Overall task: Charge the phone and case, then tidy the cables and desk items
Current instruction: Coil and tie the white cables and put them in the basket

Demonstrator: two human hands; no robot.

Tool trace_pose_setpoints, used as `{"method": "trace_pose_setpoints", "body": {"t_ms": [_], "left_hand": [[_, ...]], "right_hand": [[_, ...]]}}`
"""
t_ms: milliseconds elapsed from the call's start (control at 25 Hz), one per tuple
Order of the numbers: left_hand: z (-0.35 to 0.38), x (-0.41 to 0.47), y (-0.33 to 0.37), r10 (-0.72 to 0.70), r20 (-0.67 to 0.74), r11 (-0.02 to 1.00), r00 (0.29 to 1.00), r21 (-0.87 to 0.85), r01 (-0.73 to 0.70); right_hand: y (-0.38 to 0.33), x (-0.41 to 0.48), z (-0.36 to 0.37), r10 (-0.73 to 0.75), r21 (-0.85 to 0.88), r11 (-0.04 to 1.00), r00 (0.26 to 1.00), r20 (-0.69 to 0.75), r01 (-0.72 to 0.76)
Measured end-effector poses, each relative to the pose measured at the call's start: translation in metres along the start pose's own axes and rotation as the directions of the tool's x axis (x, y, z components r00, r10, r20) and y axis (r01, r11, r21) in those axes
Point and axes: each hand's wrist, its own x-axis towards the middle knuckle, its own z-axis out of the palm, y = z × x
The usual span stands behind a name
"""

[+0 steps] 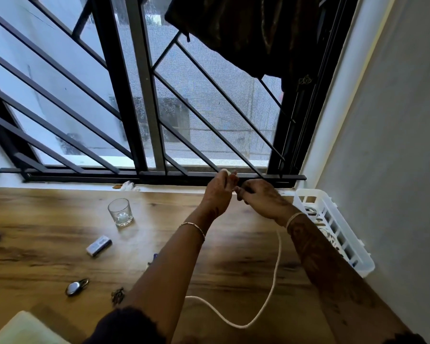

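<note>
A wooden desk (60,249) runs along the window. On it stand an empty glass (120,212) and, at the right edge, a white basket (333,229). A small box (98,245), a key fob (76,287) and a looping white cable (271,294) lie flat.

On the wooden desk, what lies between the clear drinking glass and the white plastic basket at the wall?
In the head view, both hands, left hand and right hand, lie between the clear drinking glass and the white plastic basket.
</note>
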Motion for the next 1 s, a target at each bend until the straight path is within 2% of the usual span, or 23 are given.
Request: {"method": "trace_pose_setpoints", "body": {"t_ms": [80,160,280,360,480,640,720,760,840,920,1000], "left_hand": [[0.000,-0.006,-0.004,-0.030,0.079,0.999,0.996,0.032,0.028],[0.001,-0.011,-0.002,-0.044,0.152,0.999,0.987,-0.008,0.046],[-0.002,-0.013,0.008,-0.058,0.236,0.954,0.970,-0.274,0.123],[-0.007,-0.013,0.012,-0.164,0.249,0.844,0.954,-0.465,0.266],[-0.010,-0.014,0.012,-0.292,0.274,0.660,0.916,-0.636,0.400],[-0.012,-0.010,0.019,-0.280,0.277,0.375,0.919,-0.850,0.371],[-0.011,-0.005,0.022,-0.243,0.258,0.283,0.935,-0.903,0.322],[-0.011,-0.002,0.023,-0.238,0.230,0.279,0.944,-0.915,0.293],[-0.011,0.004,0.023,-0.251,0.175,0.358,0.952,-0.897,0.259],[-0.009,0.007,0.023,-0.245,0.124,0.501,0.962,-0.833,0.235],[-0.005,0.008,0.022,-0.204,0.044,0.704,0.978,-0.688,0.178]], "right_hand": [[-0.002,0.001,-0.006,-0.002,0.061,0.998,0.999,-0.037,0.004],[-0.001,0.004,-0.010,-0.001,0.128,0.992,0.998,-0.070,0.010],[0.002,0.008,-0.009,0.021,0.295,0.955,0.986,-0.166,0.029],[0.002,0.013,-0.009,0.075,0.411,0.911,0.971,-0.226,0.026],[0.002,0.019,-0.006,0.179,0.558,0.828,0.966,-0.190,-0.044],[0.009,0.019,0.006,0.287,0.636,0.755,0.953,-0.100,-0.160],[0.010,0.015,0.012,0.298,0.618,0.757,0.954,-0.042,-0.209],[0.009,0.013,0.014,0.288,0.592,0.773,0.957,-0.008,-0.228],[0.003,0.008,0.017,0.249,0.535,0.809,0.966,0.063,-0.244],[-0.004,0.006,0.017,0.220,0.484,0.841,0.970,0.105,-0.243],[-0.009,0.004,0.015,0.223,0.433,0.865,0.968,0.118,-0.252]]}}
